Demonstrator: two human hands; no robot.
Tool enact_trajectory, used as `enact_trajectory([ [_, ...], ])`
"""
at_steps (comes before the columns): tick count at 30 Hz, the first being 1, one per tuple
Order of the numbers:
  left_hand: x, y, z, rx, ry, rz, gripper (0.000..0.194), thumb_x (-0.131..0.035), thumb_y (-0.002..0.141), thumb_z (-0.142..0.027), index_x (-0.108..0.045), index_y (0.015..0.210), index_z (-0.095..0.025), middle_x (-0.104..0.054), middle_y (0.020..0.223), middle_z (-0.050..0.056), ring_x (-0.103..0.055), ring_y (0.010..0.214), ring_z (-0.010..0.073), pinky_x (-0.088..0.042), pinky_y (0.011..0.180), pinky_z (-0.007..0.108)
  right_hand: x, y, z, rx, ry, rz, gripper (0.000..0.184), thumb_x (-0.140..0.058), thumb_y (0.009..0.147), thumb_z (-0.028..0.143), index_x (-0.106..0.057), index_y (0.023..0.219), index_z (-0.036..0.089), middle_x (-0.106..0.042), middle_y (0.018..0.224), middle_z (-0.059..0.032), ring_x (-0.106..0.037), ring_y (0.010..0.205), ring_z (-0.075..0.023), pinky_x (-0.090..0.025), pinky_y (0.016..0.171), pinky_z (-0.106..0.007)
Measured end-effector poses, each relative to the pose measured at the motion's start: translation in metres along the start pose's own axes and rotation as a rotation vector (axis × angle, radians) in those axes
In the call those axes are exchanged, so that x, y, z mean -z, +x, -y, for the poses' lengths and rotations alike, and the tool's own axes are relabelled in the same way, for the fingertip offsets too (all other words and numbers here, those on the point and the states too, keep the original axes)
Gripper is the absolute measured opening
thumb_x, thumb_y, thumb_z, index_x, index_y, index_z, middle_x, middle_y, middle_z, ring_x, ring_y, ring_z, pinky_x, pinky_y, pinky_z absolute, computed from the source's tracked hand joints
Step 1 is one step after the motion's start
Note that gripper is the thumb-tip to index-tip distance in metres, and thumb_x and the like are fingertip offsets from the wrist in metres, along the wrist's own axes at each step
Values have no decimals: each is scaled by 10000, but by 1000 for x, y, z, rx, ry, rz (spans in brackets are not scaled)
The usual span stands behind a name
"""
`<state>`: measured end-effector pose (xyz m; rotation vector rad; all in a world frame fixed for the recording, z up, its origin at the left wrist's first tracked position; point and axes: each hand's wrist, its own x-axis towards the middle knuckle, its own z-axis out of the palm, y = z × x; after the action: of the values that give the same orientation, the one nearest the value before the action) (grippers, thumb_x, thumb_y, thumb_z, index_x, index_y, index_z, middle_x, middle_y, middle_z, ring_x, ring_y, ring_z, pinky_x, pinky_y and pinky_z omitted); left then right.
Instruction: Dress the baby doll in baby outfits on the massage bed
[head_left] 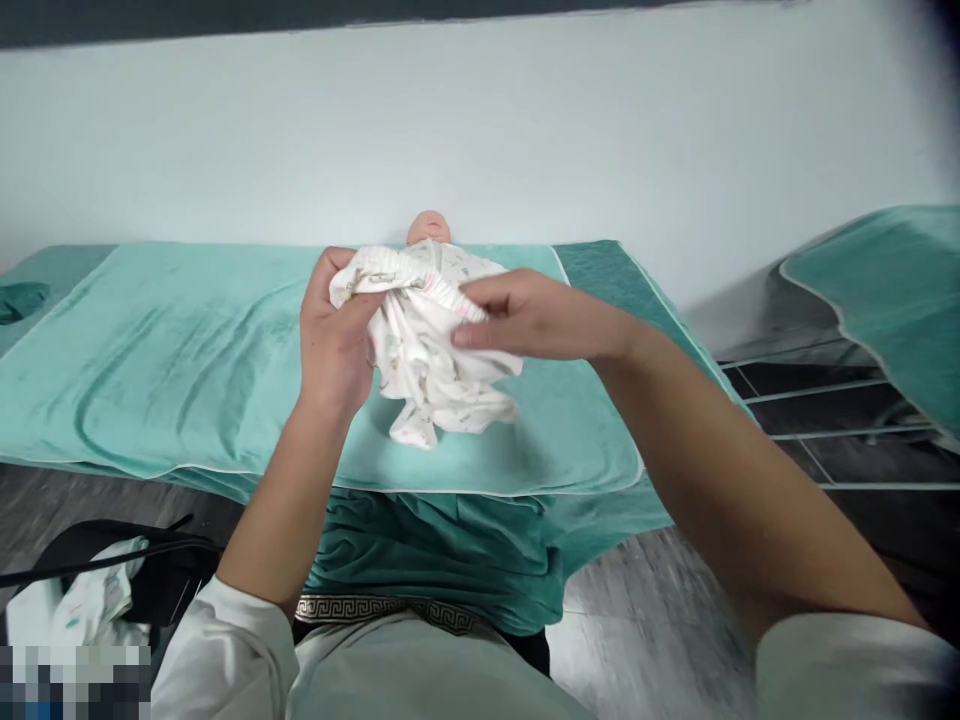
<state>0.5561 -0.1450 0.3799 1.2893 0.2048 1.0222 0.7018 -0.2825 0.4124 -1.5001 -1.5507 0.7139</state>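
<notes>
Both my hands hold up a small white printed baby garment [431, 370] above a teal towel [187, 350] spread on a bed. My left hand [334, 335] is closed on the garment's elastic edge at the left. My right hand [517, 315] pinches the same bunched edge from the right, fingers pressed together. The lower part of the garment hangs crumpled down to the towel. Behind the garment, the head of a baby doll [428, 227] shows against the wall; its body is hidden by the cloth.
The bed runs along a pale wall [525, 130]. A second teal-covered bed [892, 290] stands at the right across a dark tiled floor gap. At lower left a black bag [157, 570] holds more white printed cloth [90, 605].
</notes>
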Motion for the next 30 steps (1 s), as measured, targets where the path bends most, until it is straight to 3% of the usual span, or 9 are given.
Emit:
enact_trajectory([
  [2, 0, -2, 10, 79, -41, -28, 250, -807, 789, -312, -610, 902, -208, -608, 830, -11, -665, 878, 177, -524, 830, 277, 0, -4, -11, -42, 1, 87, 466, -735, 870, 607, -629, 783, 162, -523, 715, 12, -464, 665, -105, -340, 581, -243],
  [7, 5, -20, 46, 212, 43, -25, 346, -772, 828, -437, -674, 1066, -206, -708, 982, 31, -686, 926, 193, -534, 847, 291, -26, -12, -47, -64, 130, -251, 450, -647, 940, 572, -557, 753, 172, -496, 736, 10, -447, 695, -115, -339, 612, -251],
  [13, 6, -63, 98, 410, 305, 88, 289, -809, 787, -372, -673, 967, -191, -686, 847, -5, -623, 796, 152, -500, 765, 254, -56, -34, -110, -227, 172, -224, 405, -592, 944, 554, -601, 815, 170, -542, 740, -1, -485, 714, -139, -367, 634, -256],
  [19, -4, -75, 120, 531, 312, 20, 202, -801, 761, -324, -694, 862, -185, -679, 783, -11, -597, 746, 149, -463, 710, 245, -47, -67, -137, -317, 239, -251, 441, -571, 964, 593, -650, 836, 179, -605, 801, -28, -529, 755, -165, -427, 686, -289],
  [22, 0, -75, 121, 529, 258, -91, 186, -796, 742, -287, -685, 850, -185, -665, 772, -24, -596, 730, 136, -467, 707, 233, -43, -87, -140, -387, 198, -366, 458, -567, 972, 612, -696, 886, 181, -684, 903, -63, -601, 875, -203, -482, 821, -329],
  [24, 8, -83, 119, 512, 202, -166, 216, -808, 742, -300, -679, 869, -182, -662, 777, -27, -596, 719, 125, -474, 700, 223, -48, -108, -141, -431, 233, -511, 441, -600, 957, 609, -715, 942, 183, -715, 980, -82, -633, 941, -217, -499, 890, -346],
  [26, 16, -96, 117, 470, 153, -248, 250, -818, 757, -335, -686, 903, -180, -679, 815, -19, -615, 744, 122, -492, 719, 218, -58, -142, -142, -472, 308, -646, 414, -629, 941, 599, -712, 936, 193, -714, 941, -76, -645, 883, -208, -522, 843, -340],
  [30, 23, -129, 106, 373, 77, -429, 301, -840, 750, -356, -704, 964, -194, -726, 916, -3, -673, 836, 137, -538, 808, 236, -93, -254, -149, -598, 293, -769, 400, -565, 980, 566, -668, 786, 232, -642, 742, -40, -602, 682, -200, -515, 678, -347],
])
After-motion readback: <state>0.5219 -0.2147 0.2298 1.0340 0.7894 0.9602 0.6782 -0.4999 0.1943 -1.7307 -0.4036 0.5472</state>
